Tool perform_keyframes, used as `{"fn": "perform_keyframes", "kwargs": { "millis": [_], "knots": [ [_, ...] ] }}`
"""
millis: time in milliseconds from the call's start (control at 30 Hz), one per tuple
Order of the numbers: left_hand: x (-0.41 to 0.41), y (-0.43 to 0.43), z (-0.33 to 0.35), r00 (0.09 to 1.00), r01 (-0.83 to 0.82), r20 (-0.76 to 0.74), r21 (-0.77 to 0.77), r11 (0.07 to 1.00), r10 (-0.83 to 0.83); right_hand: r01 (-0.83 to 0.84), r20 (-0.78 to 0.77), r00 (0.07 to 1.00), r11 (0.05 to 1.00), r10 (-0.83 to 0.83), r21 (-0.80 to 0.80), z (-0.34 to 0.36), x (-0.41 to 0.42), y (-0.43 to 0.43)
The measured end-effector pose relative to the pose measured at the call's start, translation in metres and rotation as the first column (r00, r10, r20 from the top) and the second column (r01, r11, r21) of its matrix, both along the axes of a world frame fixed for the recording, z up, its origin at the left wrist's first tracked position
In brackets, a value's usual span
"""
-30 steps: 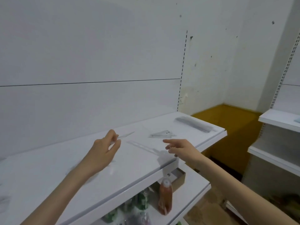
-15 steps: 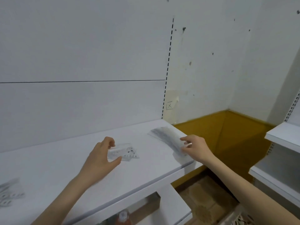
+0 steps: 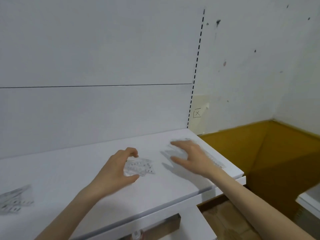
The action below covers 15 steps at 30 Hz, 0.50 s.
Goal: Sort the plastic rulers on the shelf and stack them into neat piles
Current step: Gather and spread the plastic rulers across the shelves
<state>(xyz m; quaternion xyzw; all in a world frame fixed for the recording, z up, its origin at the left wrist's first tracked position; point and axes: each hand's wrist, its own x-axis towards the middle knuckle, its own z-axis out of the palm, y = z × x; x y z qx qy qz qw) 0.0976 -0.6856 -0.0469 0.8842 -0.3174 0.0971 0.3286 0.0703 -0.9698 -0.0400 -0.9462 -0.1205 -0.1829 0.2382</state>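
Observation:
A small stack of clear plastic rulers (image 3: 140,167) lies in the middle of the white shelf (image 3: 86,187). My left hand (image 3: 117,172) curls round its left end, thumb at the near edge and fingers at the far edge. A second pile of long clear rulers (image 3: 174,151) lies near the shelf's right end. My right hand (image 3: 188,155) rests flat on that pile with fingers spread. A third heap of clear rulers (image 3: 15,200) sits at the far left of the shelf, blurred.
The shelf's right edge (image 3: 240,175) drops off to a mustard-coloured floor and wall base. A lower shelf (image 3: 206,227) sits beneath. Another white shelf unit (image 3: 310,200) stands at the right edge. A white back panel rises behind the shelf.
The view has swung right and closer. My right hand has moved from the right pile's near end onto its top, fingers spread. My left hand stays on the middle stack.

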Motion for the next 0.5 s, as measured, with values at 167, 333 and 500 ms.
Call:
{"fn": "perform_keyframes", "kwargs": {
  "millis": [167,333,500],
  "knots": [
    [-0.004,-0.006,0.006,0.995,0.09,0.031,-0.003,0.996,-0.09,-0.303,0.164,0.922,0.918,0.35,-0.255,-0.012,-0.001,0.061],
    [-0.008,0.013,0.007,0.998,0.06,0.024,0.009,0.998,-0.06,-0.403,0.364,0.808,0.885,0.463,-0.231,-0.013,0.007,0.077],
    [-0.015,0.048,0.01,0.999,-0.032,-0.006,-0.032,0.999,0.031,-0.452,0.488,0.73,0.873,0.479,-0.183,-0.016,0.014,0.103]
  ]
}}
